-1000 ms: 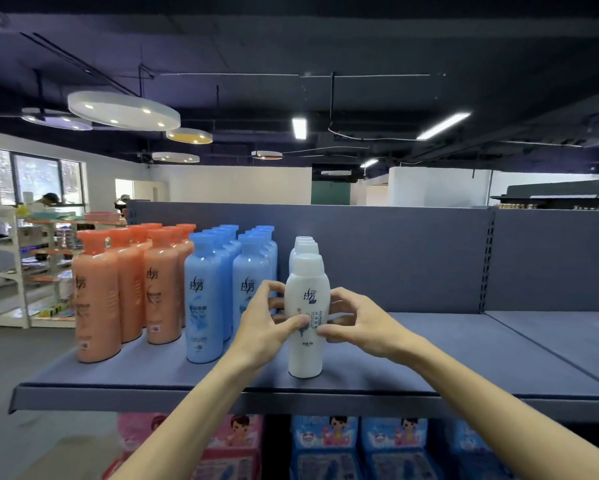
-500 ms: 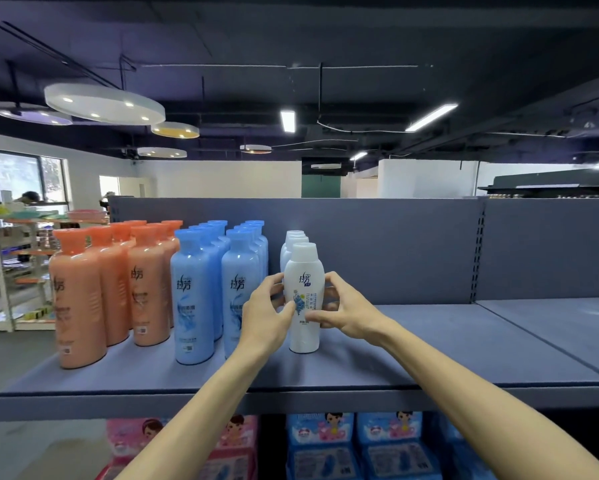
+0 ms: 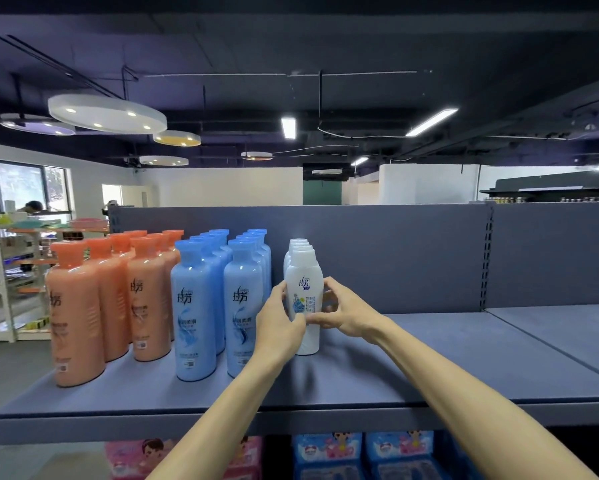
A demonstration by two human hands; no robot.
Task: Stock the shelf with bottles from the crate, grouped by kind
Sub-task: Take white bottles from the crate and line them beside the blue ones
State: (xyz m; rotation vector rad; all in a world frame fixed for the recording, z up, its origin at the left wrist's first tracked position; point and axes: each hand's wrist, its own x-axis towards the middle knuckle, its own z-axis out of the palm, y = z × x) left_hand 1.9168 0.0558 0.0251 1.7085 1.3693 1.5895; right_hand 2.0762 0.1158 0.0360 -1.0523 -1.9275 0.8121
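grey shelf (image 3: 429, 362), white bottle (image 3: 304, 271) upright, cap up

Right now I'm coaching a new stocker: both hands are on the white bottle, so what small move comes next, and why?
Probably let go: the white bottle stands upright on the shelf, lined up before the other white bottles. The left hand and right hand only steady it.

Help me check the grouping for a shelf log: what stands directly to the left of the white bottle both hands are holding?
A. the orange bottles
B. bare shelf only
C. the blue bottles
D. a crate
C: the white bottle, held between the left hand and right hand, stands just right of the blue bottles; the orange bottles are further left.
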